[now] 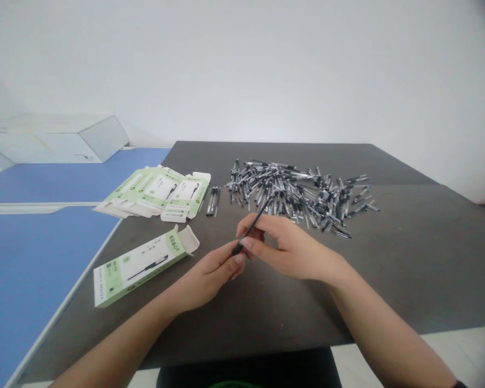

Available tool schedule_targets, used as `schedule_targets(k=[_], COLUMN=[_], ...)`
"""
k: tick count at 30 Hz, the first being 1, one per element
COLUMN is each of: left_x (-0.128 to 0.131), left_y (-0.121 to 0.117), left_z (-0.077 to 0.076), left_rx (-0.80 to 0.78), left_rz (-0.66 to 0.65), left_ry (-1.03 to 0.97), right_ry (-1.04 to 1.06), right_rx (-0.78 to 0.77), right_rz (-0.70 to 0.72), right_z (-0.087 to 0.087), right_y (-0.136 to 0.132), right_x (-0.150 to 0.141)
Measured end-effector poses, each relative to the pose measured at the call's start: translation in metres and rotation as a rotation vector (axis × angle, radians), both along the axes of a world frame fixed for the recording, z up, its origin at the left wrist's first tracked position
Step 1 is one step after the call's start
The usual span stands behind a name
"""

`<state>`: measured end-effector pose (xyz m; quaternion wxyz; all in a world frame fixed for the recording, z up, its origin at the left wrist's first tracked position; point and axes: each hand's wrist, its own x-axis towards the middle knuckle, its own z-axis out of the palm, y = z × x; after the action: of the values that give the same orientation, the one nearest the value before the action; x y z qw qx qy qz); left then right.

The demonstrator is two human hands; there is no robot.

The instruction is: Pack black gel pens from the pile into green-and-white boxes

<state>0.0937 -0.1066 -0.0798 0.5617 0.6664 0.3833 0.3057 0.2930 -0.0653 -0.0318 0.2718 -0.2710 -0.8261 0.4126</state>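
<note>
My right hand (285,248) pinches a black pen (254,222) between thumb and fingers, the pen slanting up and to the right. My left hand (212,272) lies palm up just to its left, fingertips touching the pen's lower end. An assembled green and white pen box (139,267) with its end flap open lies to the left of my hands. A big heap of black pens (297,194) is spread behind my hands.
Several flat, unfolded green and white boxes (156,191) lie stacked at the back left, with a few pens (213,201) lined up beside them. The dark table (408,258) borders a blue surface (32,248) on the left. A white carton (60,137) stands far left.
</note>
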Motion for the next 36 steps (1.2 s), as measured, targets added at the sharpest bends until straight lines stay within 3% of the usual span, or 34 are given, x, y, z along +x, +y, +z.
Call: schedule_targets(k=[5,9,11,14,17,20,26,36], left_x=[-0.002,-0.003,-0.001,0.001,0.002,0.003,0.002,0.004], left_y=[0.002,0.005,0.006,0.007,0.007,0.008,0.008,0.006], left_z=[-0.002,-0.006,-0.009,-0.013,-0.014,-0.014,-0.014,-0.010], left_rx=[-0.037,-0.045,-0.057,-0.102,-0.154,-0.171,-0.154,-0.143], left_rz=[0.061,0.121,0.153,0.171,0.158,0.162,0.184,0.202], left_ry=[-0.098,-0.140,-0.143,-0.160,-0.194,-0.208,-0.165,-0.134], right_ry=[0.071,0.119,0.061,-0.224,-0.489,-0.605,-0.685,-0.755], right_rx=[0.031,0.112,0.148,0.204,0.277,0.325,0.356,0.373], right_rz=[-0.079,-0.302,-0.469,-0.639,-0.600,-0.532,-0.535,-0.517], right_z=[0.000,-0.010,-0.020,-0.038,-0.053,-0.064,-0.073,-0.079], right_y=[0.001,0.030,0.052,0.078,0.088,0.089,0.101,0.107], right_x=[0.002,0.028,0.047,0.070,0.074,0.059,0.028,0.024])
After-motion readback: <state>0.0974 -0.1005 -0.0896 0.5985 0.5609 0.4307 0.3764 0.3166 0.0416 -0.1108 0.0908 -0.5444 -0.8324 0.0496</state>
